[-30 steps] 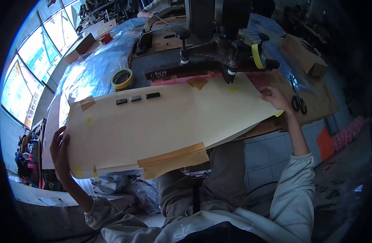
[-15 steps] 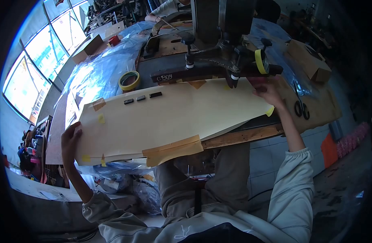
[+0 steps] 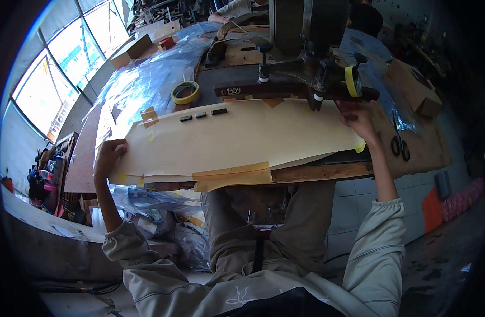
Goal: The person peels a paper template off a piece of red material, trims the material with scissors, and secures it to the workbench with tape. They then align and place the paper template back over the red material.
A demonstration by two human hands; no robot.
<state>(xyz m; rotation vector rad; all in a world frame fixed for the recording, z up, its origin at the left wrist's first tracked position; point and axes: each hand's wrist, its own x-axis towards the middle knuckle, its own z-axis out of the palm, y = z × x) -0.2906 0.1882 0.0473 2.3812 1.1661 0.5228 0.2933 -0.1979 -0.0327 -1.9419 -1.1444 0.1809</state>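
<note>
A long cream sheet (image 3: pixel 237 137), which looks like paper or thin card, lies across the table in front of me. My left hand (image 3: pixel 110 157) has its fingers curled at the sheet's left end. At the right end, my right hand (image 3: pixel 361 124) pinches the sheet's edge near a yellow tab. Brown tape (image 3: pixel 233 177) folds over the front edge, and smaller tape pieces sit near the corners. Three small black blocks (image 3: pixel 200 114) rest in a row on the sheet's upper left part. Underneath, another layer shows at the lower right.
A dark metal machine foot (image 3: pixel 317 96) and a dark bar (image 3: pixel 295 93) stand along the sheet's back edge. Yellow tape rolls (image 3: pixel 185 93) (image 3: pixel 352 82), scissors (image 3: pixel 399 147), plastic film (image 3: pixel 139 79) and cardboard boxes (image 3: pixel 414 87) lie around. Another person's arm (image 3: pixel 218 18) is at the back.
My left hand and the sheet's left end have moved away from me, and the sheet's front edge sits farther over the table. The right hand keeps its hold. The view has shifted slightly.
</note>
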